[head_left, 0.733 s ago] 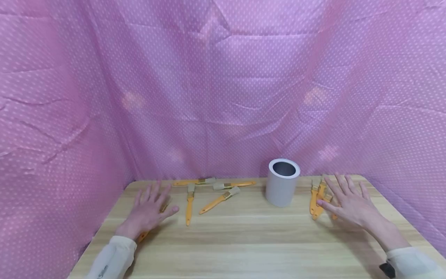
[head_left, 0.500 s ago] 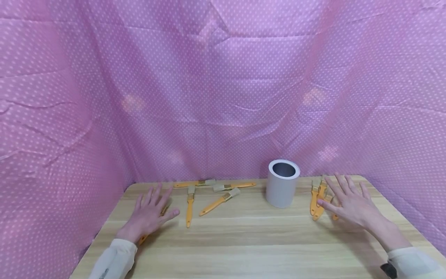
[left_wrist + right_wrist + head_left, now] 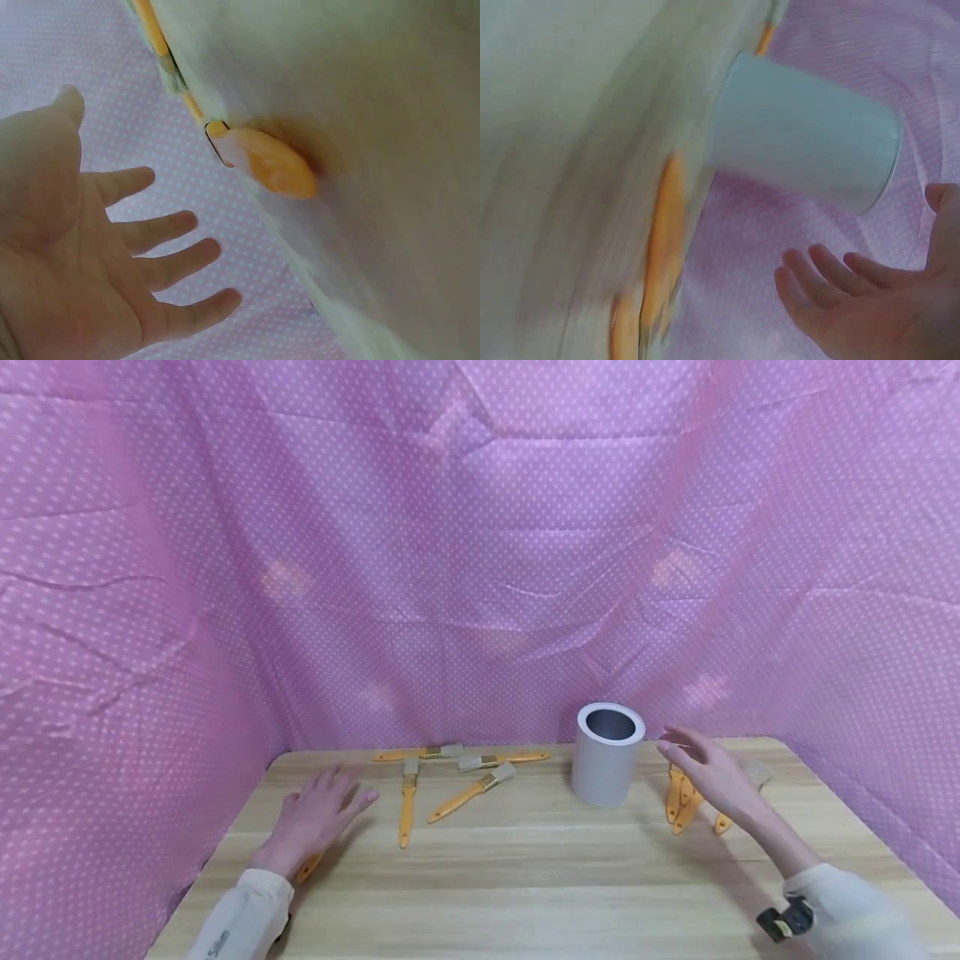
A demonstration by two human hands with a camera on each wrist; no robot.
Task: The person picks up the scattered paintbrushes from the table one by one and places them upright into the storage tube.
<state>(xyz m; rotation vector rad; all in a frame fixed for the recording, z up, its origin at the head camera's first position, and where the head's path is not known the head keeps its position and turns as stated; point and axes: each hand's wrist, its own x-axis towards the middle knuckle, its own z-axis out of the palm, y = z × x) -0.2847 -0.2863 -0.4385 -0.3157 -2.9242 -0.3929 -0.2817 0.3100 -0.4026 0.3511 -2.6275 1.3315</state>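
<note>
My left hand point(image 3: 317, 817) hovers over a paintbrush with an orange handle point(image 3: 307, 867) and covers most of it. In the left wrist view the fingers of that hand point(image 3: 82, 247) are spread, with the brush handle point(image 3: 281, 169) apart from them. My right hand point(image 3: 712, 777) is in the air above a cluster of paintbrushes point(image 3: 686, 810), just right of a white can point(image 3: 607, 772) with an open top. The right wrist view shows the hand point(image 3: 877, 300) with nothing in its palm, apart from the can point(image 3: 810, 135). The cluster's bristles are largely hidden.
Several more paintbrushes lie left of the can: one upright in view point(image 3: 407, 806), one slanted point(image 3: 472, 792), and two near the back edge point(image 3: 525, 757), point(image 3: 405, 754). Another paintbrush point(image 3: 753, 777) lies right of the cluster. Pink dotted cloth point(image 3: 480, 568) surrounds the wooden table point(image 3: 525, 893).
My right hand has moved left toward the can and turned onto its side, uncovering the paintbrush on the far right. My left hand has stayed nearly in place, its fingers slightly more bent.
</note>
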